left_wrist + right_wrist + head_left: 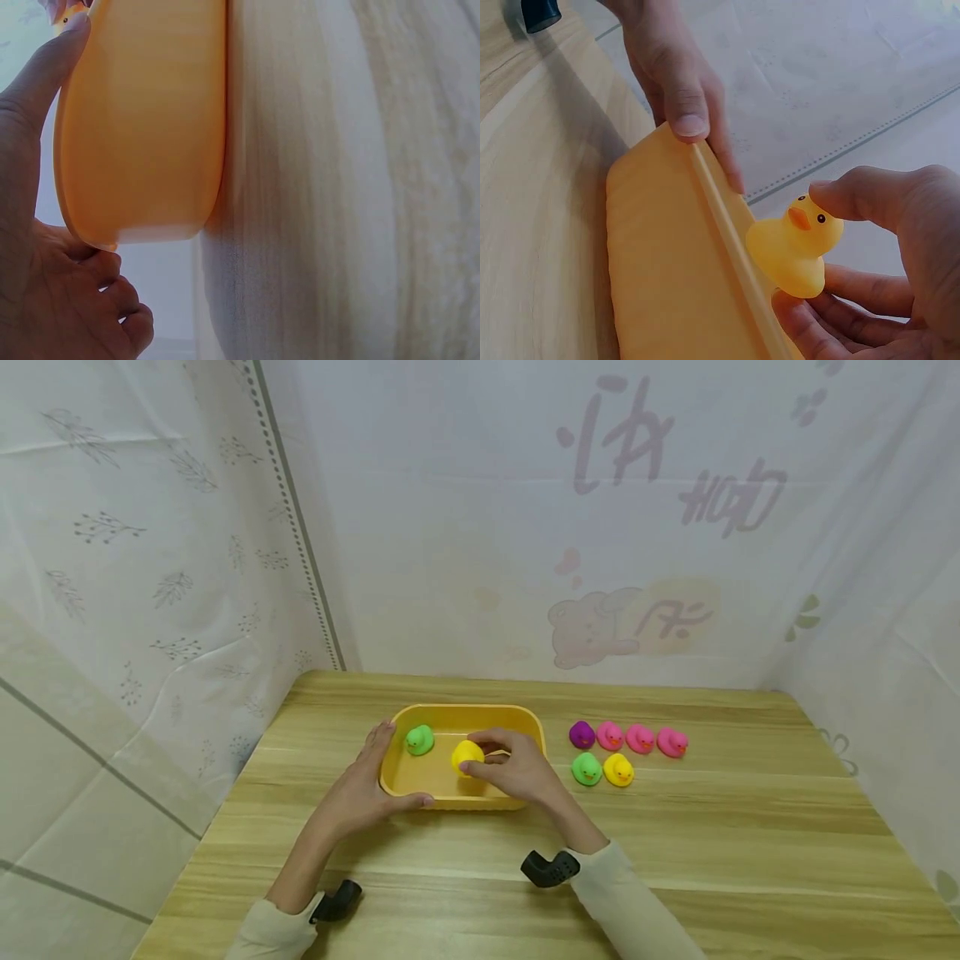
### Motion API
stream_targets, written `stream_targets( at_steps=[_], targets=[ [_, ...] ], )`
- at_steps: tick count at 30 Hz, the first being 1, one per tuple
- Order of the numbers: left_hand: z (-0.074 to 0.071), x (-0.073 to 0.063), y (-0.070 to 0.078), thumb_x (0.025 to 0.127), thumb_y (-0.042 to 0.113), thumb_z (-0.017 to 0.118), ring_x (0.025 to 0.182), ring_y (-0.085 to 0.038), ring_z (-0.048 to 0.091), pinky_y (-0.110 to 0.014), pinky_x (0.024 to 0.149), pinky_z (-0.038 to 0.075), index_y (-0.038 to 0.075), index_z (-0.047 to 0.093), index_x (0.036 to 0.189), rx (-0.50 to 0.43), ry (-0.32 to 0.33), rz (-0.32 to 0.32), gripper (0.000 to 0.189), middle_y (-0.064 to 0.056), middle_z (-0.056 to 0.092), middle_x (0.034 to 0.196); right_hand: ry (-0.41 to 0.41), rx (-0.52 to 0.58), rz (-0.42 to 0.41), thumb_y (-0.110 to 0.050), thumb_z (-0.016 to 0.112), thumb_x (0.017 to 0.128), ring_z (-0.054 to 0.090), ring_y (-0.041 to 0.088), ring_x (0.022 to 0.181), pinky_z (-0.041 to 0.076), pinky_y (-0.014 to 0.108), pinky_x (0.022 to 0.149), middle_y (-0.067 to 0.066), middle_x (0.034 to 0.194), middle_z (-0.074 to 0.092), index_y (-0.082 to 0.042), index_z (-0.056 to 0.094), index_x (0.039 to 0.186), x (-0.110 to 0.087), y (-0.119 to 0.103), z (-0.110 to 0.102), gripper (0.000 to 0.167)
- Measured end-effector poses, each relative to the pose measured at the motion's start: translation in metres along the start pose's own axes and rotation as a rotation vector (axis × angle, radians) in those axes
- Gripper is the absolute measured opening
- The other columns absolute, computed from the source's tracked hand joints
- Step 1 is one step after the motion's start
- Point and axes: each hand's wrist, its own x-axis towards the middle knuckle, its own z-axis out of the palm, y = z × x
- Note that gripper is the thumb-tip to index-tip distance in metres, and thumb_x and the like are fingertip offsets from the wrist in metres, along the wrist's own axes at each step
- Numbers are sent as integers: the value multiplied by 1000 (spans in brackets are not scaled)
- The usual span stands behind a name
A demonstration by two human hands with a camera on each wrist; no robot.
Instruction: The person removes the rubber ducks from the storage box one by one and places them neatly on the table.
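A yellow rubber duck (799, 240) is pinched between the thumb and fingers of my right hand (521, 768), over the inside of a yellow plastic basin (461, 803). My left hand (360, 789) grips the basin's left end, its thumb on the near rim and its fingers around the left side. Inside the basin, toward the left, sits a green rubber duck (420, 740). The left wrist view shows the basin's outer wall (142, 127) close up, with the left thumb at its rim.
Right of the basin, a back row holds a purple duck (581, 735) and three pink ducks (641, 739). In front of them sit another green duck (587, 769) and another yellow duck (618, 770). Everything stands on a wooden table (720, 852) with printed curtains (465, 527) behind.
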Motion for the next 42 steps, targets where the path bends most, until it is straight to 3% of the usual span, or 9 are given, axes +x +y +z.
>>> stream_targets(
  at_steps=[9, 15, 20, 31, 35, 42],
  targets=[
    [0, -2, 0, 67, 79, 79, 159, -40, 14, -68, 122, 25, 20, 5, 167, -4, 1, -1, 138, -10, 7, 174, 62, 19, -13, -29, 84, 86, 68, 20, 105, 60, 27, 93, 6, 121, 72, -11, 71, 129, -12, 2, -14, 49],
    [0, -3, -1, 68, 78, 79, 158, -43, 16, -69, 120, 26, 18, 5, 167, 3, 7, 12, 137, -14, 9, 174, 64, 36, -41, -26, 84, 87, 70, 26, 108, 59, 25, 94, 11, 129, 70, -7, 70, 130, -21, 4, -26, 49],
    [-1, -3, -1, 69, 77, 78, 158, -43, 15, -69, 121, 26, 19, 3, 167, 9, 8, 18, 137, -14, 8, 174, 79, 52, -46, -24, 83, 87, 69, 27, 109, 59, 24, 94, 10, 127, 70, -8, 70, 129, -28, 5, -39, 47],
    [0, -2, -1, 69, 77, 79, 158, -44, 17, -69, 120, 27, 18, 3, 167, 15, 12, 26, 137, -15, 9, 174, 133, -1, 1, -30, 83, 88, 69, 27, 114, 59, 23, 93, 9, 132, 67, -10, 68, 131, -40, 8, -69, 49],
    [0, -1, -1, 70, 76, 79, 158, -44, 17, -69, 120, 27, 17, 4, 167, 16, 12, 29, 136, -14, 9, 174, 149, -15, 25, -31, 82, 89, 70, 28, 114, 61, 28, 91, 9, 133, 66, -13, 69, 131, -43, 9, -78, 49],
    [0, -2, 0, 70, 76, 79, 158, -44, 17, -69, 120, 28, 20, 1, 167, 10, 11, 31, 136, -15, 9, 174, 164, -91, -4, -34, 80, 91, 69, 28, 119, 58, 34, 100, 9, 130, 70, -13, 69, 131, -48, 16, -94, 47]
  ],
)
